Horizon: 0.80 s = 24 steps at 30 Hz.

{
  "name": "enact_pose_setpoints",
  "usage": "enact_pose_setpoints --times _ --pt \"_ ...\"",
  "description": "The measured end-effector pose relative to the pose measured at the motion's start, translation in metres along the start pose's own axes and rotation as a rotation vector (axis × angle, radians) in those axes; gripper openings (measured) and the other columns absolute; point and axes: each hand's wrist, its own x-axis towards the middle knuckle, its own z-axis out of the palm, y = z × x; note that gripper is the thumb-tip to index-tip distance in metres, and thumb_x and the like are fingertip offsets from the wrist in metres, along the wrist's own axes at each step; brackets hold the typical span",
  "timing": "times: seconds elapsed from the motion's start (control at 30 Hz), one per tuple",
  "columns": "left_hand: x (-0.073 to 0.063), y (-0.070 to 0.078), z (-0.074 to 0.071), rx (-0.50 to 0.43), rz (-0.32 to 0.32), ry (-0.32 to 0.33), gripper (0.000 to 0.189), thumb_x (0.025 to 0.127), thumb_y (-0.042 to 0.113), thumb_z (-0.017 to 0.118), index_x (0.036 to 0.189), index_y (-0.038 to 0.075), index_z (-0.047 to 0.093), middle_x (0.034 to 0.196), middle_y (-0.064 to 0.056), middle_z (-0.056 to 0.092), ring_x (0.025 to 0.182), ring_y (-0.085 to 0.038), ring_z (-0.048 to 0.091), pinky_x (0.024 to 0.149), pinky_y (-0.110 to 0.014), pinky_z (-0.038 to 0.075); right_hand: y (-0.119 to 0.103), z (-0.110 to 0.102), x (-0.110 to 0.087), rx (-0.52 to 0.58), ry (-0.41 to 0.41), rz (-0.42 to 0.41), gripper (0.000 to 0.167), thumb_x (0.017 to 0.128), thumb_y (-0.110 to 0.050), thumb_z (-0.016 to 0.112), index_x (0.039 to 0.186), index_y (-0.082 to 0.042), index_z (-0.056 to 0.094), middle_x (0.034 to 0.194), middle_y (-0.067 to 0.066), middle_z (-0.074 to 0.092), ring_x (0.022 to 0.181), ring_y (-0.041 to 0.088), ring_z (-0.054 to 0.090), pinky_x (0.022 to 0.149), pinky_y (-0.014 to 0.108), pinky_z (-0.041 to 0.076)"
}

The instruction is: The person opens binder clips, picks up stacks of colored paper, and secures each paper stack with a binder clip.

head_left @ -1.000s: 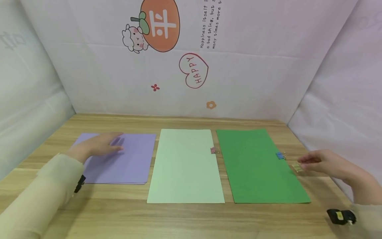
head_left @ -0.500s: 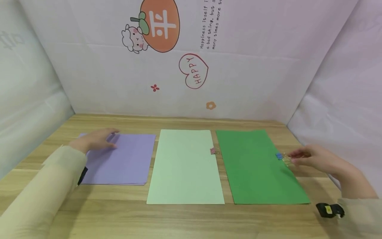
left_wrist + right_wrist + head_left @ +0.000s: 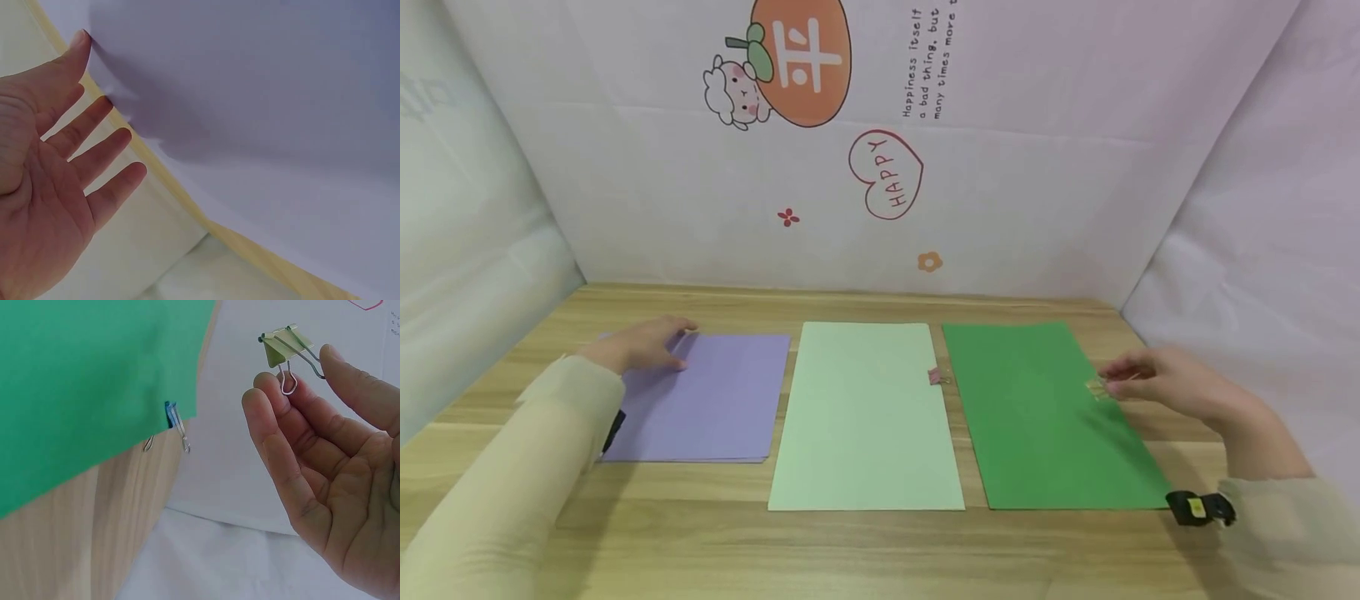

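Note:
My right hand pinches a yellow binder clip by its wire handles, thumb on one side and fingertips on the other. In the head view the clip overlaps the right edge of the green paper. A blue binder clip grips that edge in the right wrist view; in the head view it is hidden behind the yellow clip and fingers. On the left, my left hand hovers over the purple paper, its fingers spread and relaxed, holding nothing. Its shadow falls on the purple sheets.
Pale green paper lies between the purple and green sheets, a pink binder clip on its right edge. All rest on a wooden table. White printed cloth walls the back and sides.
My right hand has moved left with the yellow binder clip, from beside the green paper to over its edge. My left hand has drawn slightly back to the left.

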Motion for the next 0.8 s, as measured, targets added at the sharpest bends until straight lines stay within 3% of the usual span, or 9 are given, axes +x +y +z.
enact_pose_setpoints --times 0.2,0.43,0.57,0.67,0.8 --pt "-0.001 0.003 -0.003 -0.003 -0.028 -0.030 0.064 0.080 0.004 0.077 0.131 -0.020 0.045 0.127 -0.042 0.051 0.123 -0.060 0.044 0.106 -0.066 0.035 -0.013 0.002 0.008 0.019 0.008 0.003 0.048 0.101 -0.027 0.059 0.135 0.007 0.055 0.125 0.019 0.066 0.106 0.016 0.062 0.083 0.028 0.051" --pt "-0.003 0.009 -0.007 0.039 -0.098 -0.102 0.063 0.081 0.007 0.077 0.132 -0.015 0.047 0.127 -0.041 0.050 0.122 -0.059 0.044 0.104 -0.067 0.036 -0.030 0.004 0.018 0.082 0.025 -0.021 0.048 0.102 -0.029 0.058 0.136 0.005 0.054 0.129 0.021 0.063 0.113 0.028 0.062 0.093 0.049 0.051" --pt "0.000 0.007 -0.008 0.072 -0.165 -0.160 0.066 0.082 0.014 0.078 0.135 -0.009 0.047 0.133 -0.040 0.048 0.125 -0.061 0.040 0.103 -0.071 0.034 -0.042 0.005 0.023 0.107 0.035 -0.037 0.046 0.102 -0.029 0.058 0.135 0.003 0.056 0.128 0.018 0.064 0.111 0.024 0.061 0.092 0.047 0.051" --pt "0.003 0.007 -0.008 0.044 -0.223 -0.229 0.070 0.083 0.018 0.078 0.137 -0.009 0.042 0.138 -0.041 0.043 0.129 -0.061 0.036 0.106 -0.070 0.032 -0.051 0.006 0.029 0.132 0.039 -0.049 0.045 0.101 -0.029 0.060 0.133 0.001 0.057 0.126 0.017 0.064 0.111 0.024 0.062 0.093 0.046 0.051" --pt "0.001 0.013 -0.012 0.006 -0.224 -0.279 0.070 0.085 0.015 0.076 0.133 -0.017 0.036 0.137 -0.043 0.041 0.131 -0.060 0.036 0.110 -0.066 0.031 -0.060 0.007 0.034 0.143 0.052 -0.058 0.043 0.100 -0.028 0.061 0.131 0.001 0.059 0.126 0.017 0.065 0.112 0.026 0.063 0.095 0.046 0.050"
